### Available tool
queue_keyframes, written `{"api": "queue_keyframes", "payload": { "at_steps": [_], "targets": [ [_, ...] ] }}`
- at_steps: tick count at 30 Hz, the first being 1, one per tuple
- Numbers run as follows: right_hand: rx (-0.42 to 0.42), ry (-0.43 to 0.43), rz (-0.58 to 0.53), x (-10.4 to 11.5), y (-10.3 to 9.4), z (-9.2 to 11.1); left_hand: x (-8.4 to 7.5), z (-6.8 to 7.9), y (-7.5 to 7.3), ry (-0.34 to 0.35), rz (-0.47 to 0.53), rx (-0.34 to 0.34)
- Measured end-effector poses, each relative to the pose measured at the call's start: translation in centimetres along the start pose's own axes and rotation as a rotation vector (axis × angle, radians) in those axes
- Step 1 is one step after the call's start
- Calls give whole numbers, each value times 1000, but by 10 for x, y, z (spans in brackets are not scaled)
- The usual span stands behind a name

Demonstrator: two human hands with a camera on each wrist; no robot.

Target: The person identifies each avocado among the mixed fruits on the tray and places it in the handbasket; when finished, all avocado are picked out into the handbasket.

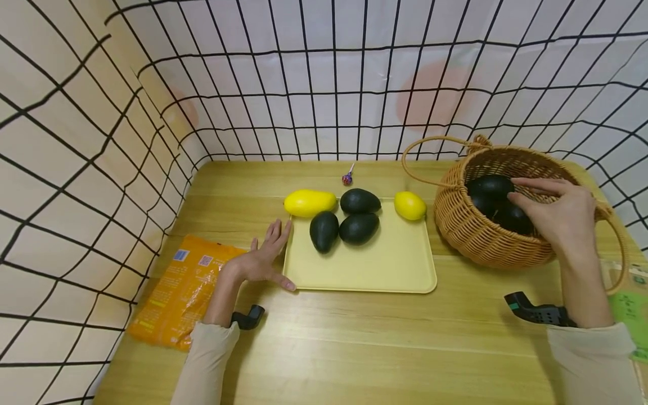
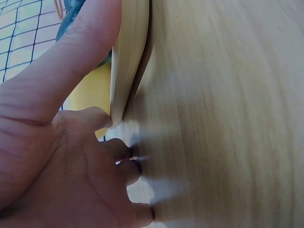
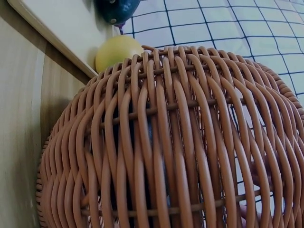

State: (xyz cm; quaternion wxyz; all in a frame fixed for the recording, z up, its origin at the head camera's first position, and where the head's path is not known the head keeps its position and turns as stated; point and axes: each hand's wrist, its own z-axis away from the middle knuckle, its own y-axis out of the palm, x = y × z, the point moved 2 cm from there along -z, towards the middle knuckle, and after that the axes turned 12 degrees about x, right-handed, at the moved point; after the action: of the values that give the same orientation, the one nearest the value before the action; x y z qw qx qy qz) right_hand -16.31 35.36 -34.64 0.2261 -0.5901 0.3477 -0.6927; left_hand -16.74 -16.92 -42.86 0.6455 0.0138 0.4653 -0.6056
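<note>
A: Left hand [image 1: 259,261], go.
B: Left of centre, at the left edge of the tray [image 1: 364,270]. Fingers spread, thumb at the tray's lower left corner. Left wrist view agrees: thumb along the rim, fingers apart.
A: Right hand [image 1: 564,211]?
B: Right side of frame, over the basket [image 1: 476,236], fingers inside the rim. Thumb and fingertips at the right end of the top avocado [image 1: 487,184]. Can't tell if they pinch it; right wrist view is mostly wicker.
A: More in the basket?
B: Yes, a lower avocado [image 1: 513,218], plus dark fruit [image 1: 482,206] partly hidden beside it.
A: And the tray?
B: Mid-frame on the table [image 1: 385,343]. Left avocado [image 1: 324,232], front avocado [image 1: 359,229], back avocado [image 1: 360,201], bunched toward its upper left. Mango [image 1: 310,203] over the upper left corner, lemon [image 1: 410,206] at the upper right corner, near the basket.
A: Rest?
B: Lollipop [image 1: 347,178] just above the tray, upper middle. Orange bag [image 1: 177,298] lower left, by the left wrist. Green packet [image 1: 630,318] at the right edge, partly cut off. Black wire mesh [image 1: 334,93] along the top and left.
</note>
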Motion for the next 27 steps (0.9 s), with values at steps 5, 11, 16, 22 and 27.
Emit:
{"api": "queue_keyframes", "payload": {
  "at_steps": [5,11,16,22,27],
  "targets": [
    [-82,-123,26,7,2,4,-1,1,-2,4,1,-9],
    [-81,-375,-38,35,18,17,-2,0,-1,-8,7,4],
    [53,-611,-73,71,43,28,-1,-1,-1,-20,-3,-1],
    [278,-728,-42,105,85,31,1,-1,0,-24,-6,-6],
    [444,-735,-60,112,123,24,0,-2,0,-21,-3,-11]
  ]
}}
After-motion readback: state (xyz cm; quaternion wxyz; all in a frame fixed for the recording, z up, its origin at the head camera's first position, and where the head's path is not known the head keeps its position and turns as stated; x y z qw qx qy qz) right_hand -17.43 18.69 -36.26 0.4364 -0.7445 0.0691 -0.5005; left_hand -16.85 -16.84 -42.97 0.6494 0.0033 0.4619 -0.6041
